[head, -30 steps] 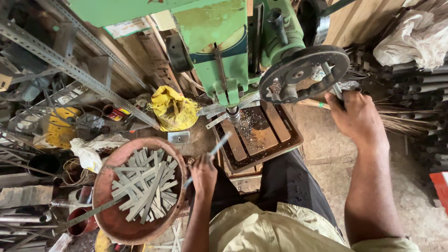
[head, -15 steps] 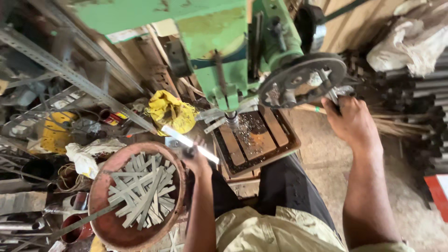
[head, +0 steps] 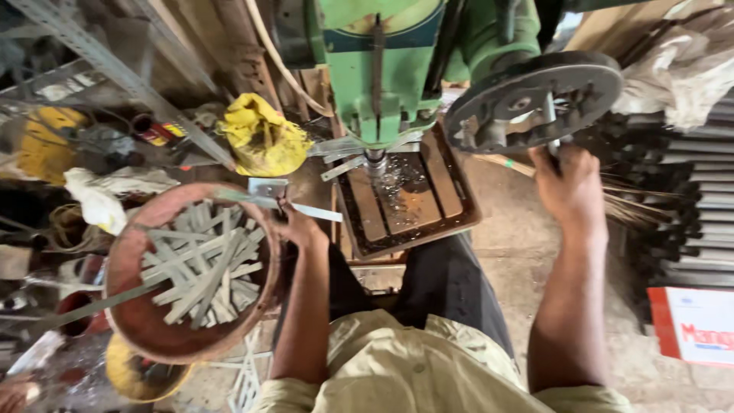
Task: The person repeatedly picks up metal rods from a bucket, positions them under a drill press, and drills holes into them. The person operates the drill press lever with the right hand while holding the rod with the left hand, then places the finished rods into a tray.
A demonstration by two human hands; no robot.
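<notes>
Presently metal strip pinched in closed fingers of left hand, held just left of drill table, beside basin rim. Right hand wrapped tight round handle of feed wheel, right of table. Rusty basin of cut strips set left of table. Yellow rag beyond it. Dusty concrete floor, steel bars stacked at right.
</notes>
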